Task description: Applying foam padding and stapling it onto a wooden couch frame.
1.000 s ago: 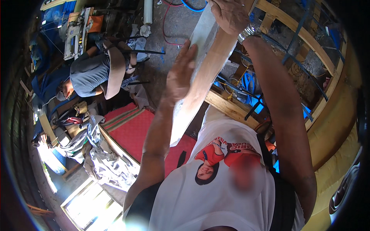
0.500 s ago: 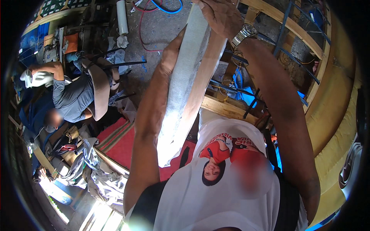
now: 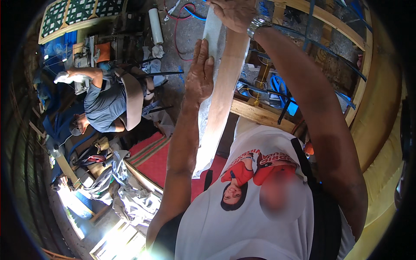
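A long padded wooden board point(image 3: 228, 69) slants up and away in front of my shirt. Bare wood shows on its right face, and pale grey cloth-like covering point(image 3: 212, 37) on its left. My left hand point(image 3: 201, 73) lies against the covered face, its fingers stretched out and close together. At the board's far end my right hand point(image 3: 234, 15) bends over the top, gripping it. The picture's upper edge cuts off part of those fingers. A metal watch point(image 3: 258, 26) circles my right wrist.
A wooden frame with dark straps point(image 3: 329, 52) stands to the right, beside yellow-brown upholstery point(image 3: 372, 143). At left a seated person point(image 3: 106, 102) handles white cloth. Red fabric point(image 3: 151, 154), grey cloth scraps point(image 3: 130, 199), a white roll point(image 3: 155, 26) and a red hose point(image 3: 177, 39) lie about.
My left hand has gone from curling around the board's left edge to lying flat on its covered face. My right hand stays at the far end. The whole view has shifted somewhat.
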Motion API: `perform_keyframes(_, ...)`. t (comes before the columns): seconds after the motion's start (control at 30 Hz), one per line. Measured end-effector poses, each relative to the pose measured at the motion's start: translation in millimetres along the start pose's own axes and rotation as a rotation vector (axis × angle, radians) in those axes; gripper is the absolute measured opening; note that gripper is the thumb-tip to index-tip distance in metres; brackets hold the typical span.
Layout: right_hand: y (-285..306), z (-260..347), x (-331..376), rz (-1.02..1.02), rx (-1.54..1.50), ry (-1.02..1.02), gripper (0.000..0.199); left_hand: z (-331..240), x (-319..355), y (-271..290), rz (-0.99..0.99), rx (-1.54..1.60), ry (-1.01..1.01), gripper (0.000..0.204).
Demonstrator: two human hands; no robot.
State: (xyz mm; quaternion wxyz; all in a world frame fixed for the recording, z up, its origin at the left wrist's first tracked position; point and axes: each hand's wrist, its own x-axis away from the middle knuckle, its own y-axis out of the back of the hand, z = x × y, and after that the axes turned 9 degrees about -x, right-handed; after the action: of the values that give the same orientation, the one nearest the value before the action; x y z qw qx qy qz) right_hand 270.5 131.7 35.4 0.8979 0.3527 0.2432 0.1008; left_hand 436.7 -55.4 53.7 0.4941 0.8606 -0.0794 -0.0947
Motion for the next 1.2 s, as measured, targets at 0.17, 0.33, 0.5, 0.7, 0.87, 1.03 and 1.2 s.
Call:
perform_keyframes(0.17, 37.9, -2.4, 60.5, -0.198, -0.101, 0.014, 0.045, -0.2, -3.3, 1.5, 0.047, -0.155, 0.008, 0.059)
perform_keyframes(0.33, 120.2, -5.3, 267.6, -0.456, -0.018, -0.241, 0.044, 2.8, -7.3, 6.9, 0.047, -0.188, -0.105, 0.058)
perform_keyframes(0.5, 131.0, 56.3, 445.0, -0.319, 0.243, -0.707, 0.063, -0.3, -8.0, 5.8, 0.099, -0.205, -0.231, 0.056)
perform_keyframes(0.7, 109.7, 58.9, 488.8, -0.090, 0.297, -1.063, 0.088, 11.5, -2.5, -4.3, 0.017, -0.136, -0.195, 0.062)
perform_keyframes(0.87, 90.5, 40.8, 485.0, -0.058, 0.260, -1.089, 0.079, 21.6, -2.7, -5.5, 0.077, -0.109, -0.053, 0.069)
perform_keyframes(1.03, 115.8, 45.8, 473.0, -0.216, 0.078, -1.154, 0.058, 21.8, -1.2, -7.8, 0.031, -0.116, -0.062, 0.071)
perform_keyframes(1.2, 197.8, 65.1, 431.3, -0.363, -0.702, -1.170, 0.032, 24.1, -3.1, -3.7, 0.062, -0.058, -0.102, 0.077)
